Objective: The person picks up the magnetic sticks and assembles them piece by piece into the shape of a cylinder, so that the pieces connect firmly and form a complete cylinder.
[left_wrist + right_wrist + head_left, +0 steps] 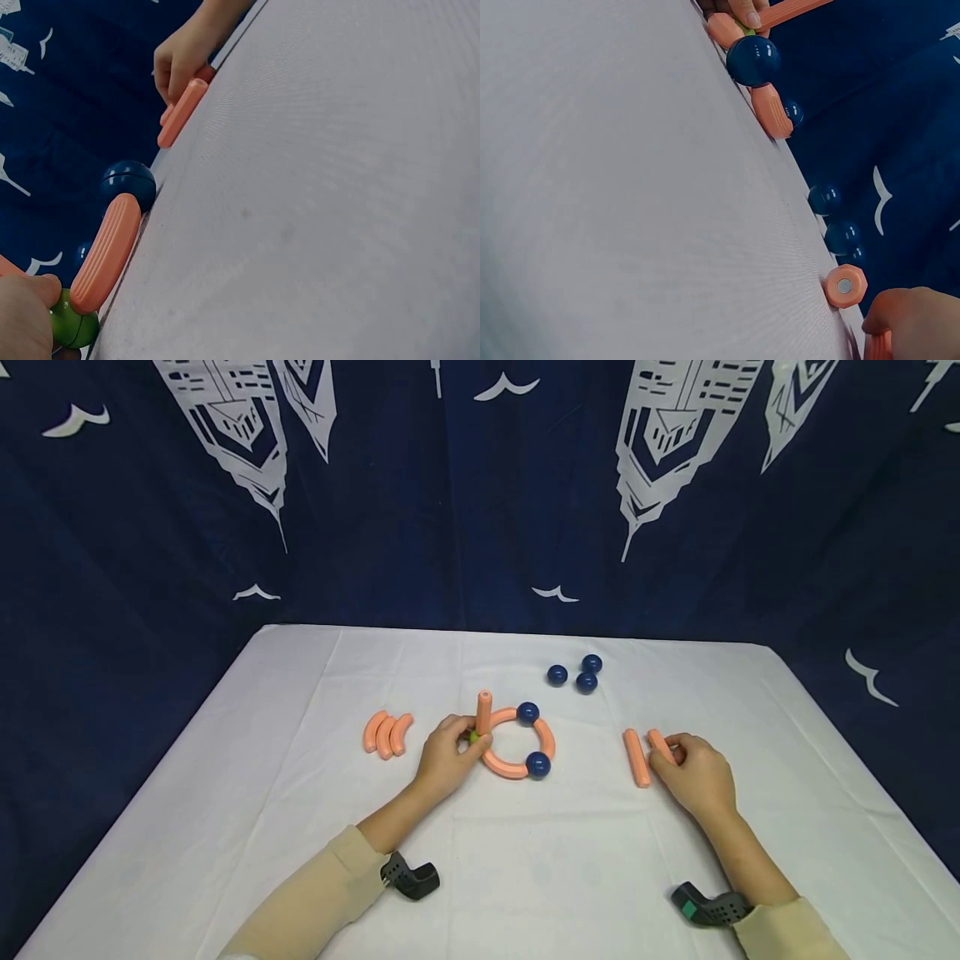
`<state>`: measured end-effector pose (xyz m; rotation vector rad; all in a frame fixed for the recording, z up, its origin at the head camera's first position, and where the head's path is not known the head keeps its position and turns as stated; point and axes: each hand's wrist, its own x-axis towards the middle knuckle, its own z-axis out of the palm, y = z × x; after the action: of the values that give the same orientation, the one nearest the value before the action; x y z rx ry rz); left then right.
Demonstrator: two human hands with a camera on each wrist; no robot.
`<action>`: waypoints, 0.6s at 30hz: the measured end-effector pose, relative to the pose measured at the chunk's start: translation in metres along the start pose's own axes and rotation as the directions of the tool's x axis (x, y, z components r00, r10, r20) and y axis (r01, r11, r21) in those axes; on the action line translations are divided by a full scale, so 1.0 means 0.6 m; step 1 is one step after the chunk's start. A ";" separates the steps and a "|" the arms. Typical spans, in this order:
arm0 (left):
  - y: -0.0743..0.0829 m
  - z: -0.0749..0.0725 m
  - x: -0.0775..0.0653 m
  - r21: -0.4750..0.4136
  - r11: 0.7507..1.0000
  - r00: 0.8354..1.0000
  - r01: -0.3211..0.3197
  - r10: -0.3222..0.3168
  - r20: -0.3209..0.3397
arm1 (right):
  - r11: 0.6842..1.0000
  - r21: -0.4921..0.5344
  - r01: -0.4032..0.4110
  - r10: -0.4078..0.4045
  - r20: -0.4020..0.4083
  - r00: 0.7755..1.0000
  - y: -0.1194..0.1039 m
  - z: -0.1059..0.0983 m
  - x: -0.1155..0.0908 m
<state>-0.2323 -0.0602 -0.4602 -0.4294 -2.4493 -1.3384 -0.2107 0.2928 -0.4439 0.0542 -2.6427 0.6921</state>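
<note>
My left hand [446, 756] pinches a green ball [75, 326] at the left side of a ring lying on the table. Curved orange rods [504, 769] and two dark blue balls [537, 765] make up the rest of this ring. From the green ball an orange straight rod [483, 712] sticks up. Over on the right, my right hand [697, 777] pinches another straight orange rod [660, 745] between thumb and fingers, which hide its near end. Just left of it lies a matching straight rod [637, 758], whose end shows a grey disc in the right wrist view.
Three loose curved orange rods [385, 737] lie side by side left of the ring. Behind the ring, three dark blue balls [587, 682] sit near the back of the white-covered table [555, 860]. A dark blue patterned curtain [450, 527] hangs beyond the table's far edge.
</note>
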 end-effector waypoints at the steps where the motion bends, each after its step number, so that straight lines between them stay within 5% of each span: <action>1: 0.000 0.000 0.000 -0.001 1.000 1.000 0.002 -0.002 0.002 | 1.000 0.006 0.005 -0.004 -0.012 1.000 -0.001 0.000 0.000; 10: 0.000 0.001 -0.002 -0.003 1.000 1.000 0.013 -0.013 0.004 | 0.995 0.097 0.010 0.002 -0.122 0.993 -0.018 -0.009 0.002; 18: -0.001 0.000 0.000 -0.003 1.000 1.000 0.009 -0.009 0.000 | 0.980 0.195 -0.048 0.070 -0.109 0.992 -0.047 -0.026 0.006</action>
<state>-0.2325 -0.0605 -0.4605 -0.4196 -2.4520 -1.3455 -0.2039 0.2756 -0.4170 -0.0099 -2.4687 0.9399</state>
